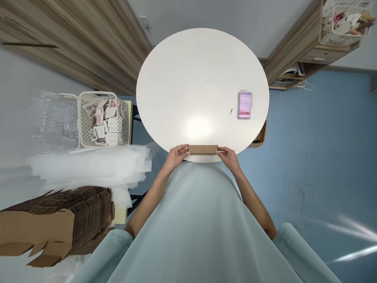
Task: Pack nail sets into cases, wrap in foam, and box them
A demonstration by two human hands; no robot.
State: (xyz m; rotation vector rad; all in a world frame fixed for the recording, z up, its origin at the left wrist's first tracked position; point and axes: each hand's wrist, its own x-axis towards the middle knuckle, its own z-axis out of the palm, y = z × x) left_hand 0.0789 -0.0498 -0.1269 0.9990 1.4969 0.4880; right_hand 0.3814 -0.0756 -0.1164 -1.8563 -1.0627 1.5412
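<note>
A small brown cardboard box (pixel 203 149) is at the near edge of the round white table (pixel 176 86). Its long side runs left to right, and a half-round notch shows on the side toward me. My left hand (pixel 176 155) grips the box's left end between thumb and fingers. At the right end, my right hand (pixel 228 156) pinches it in the same way. Both hands are closed on the box, which looks shut; what is inside, if anything, is hidden.
A blurred phone-like object (pixel 244 105) lies on the table's right side. To my left are a white basket of small packets (pixel 101 122), white translucent sheets (pixel 97 165) and stacked flat cardboard boxes (pixel 59 224). An open carton (pixel 259 137) stands below the table's right edge.
</note>
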